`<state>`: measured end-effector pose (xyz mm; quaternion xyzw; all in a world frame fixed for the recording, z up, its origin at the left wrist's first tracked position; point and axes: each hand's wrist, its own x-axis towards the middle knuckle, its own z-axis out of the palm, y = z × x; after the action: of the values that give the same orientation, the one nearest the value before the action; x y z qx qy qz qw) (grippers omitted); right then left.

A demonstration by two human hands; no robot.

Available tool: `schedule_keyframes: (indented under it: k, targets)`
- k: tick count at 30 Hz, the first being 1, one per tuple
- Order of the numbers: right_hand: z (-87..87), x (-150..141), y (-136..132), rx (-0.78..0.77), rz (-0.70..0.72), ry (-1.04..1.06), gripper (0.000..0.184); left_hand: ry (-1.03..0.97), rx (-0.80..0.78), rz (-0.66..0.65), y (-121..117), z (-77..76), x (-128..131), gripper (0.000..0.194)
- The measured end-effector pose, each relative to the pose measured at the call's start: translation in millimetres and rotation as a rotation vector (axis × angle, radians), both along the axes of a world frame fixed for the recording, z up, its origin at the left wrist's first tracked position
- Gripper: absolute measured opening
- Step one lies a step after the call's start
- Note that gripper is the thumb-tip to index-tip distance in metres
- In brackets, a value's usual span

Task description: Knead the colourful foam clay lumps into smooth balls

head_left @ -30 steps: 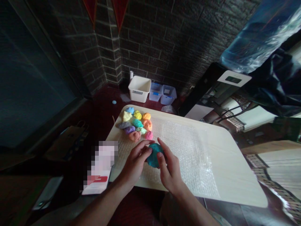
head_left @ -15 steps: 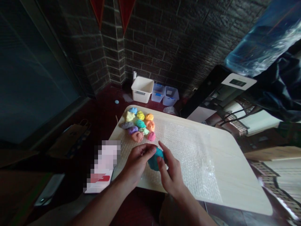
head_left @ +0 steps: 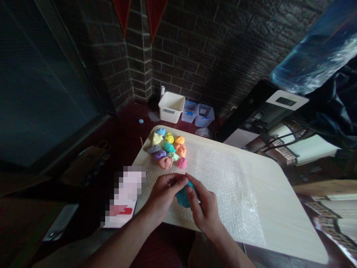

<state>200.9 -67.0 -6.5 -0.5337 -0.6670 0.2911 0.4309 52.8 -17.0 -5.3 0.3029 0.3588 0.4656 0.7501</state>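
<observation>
A teal lump of dough [head_left: 184, 197] sits between both my hands at the near edge of a sheet of bubble wrap [head_left: 223, 182]. My left hand [head_left: 164, 193] curls its fingers over the lump's left and top side. My right hand [head_left: 202, 206] presses its fingers and thumb against the right side. Most of the lump is hidden by my fingers. Just beyond my hands lies a cluster of several small dough lumps [head_left: 169, 149] in blue, yellow, orange, purple, green and pink.
The bubble wrap lies on a pale wooden table [head_left: 279, 208]. A white card with a red mark [head_left: 122, 208] lies off the table's left edge. A white basket [head_left: 171, 107] and two clear bins [head_left: 198, 113] stand on the floor by the brick wall.
My two hands have closed further round the teal lump, covering more of it. The view has shifted slightly, so everything sits a little lower and further right.
</observation>
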Motion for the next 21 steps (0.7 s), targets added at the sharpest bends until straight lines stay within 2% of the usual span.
schedule_keyframes:
  k: [6,12,17,21]
  targets:
    - [6.1,3.6,0.6,0.001,0.028,0.059,0.034,0.058,-0.010,-0.088,0.5,6.6,-1.8,0.034]
    - [2.5,3.2,1.8,-0.099,-0.033,0.144,0.034,0.000,-0.024,-0.061,3.1,1.3,0.8,0.045]
    - [-1.1,3.1,6.0,-0.156,-0.145,0.348,0.037,-0.007,0.008,-0.080,2.8,0.8,1.9,0.042]
    - [0.3,6.0,6.3,-0.154,-0.128,0.295,0.046,0.037,0.045,-0.097,2.1,1.9,0.4,0.039]
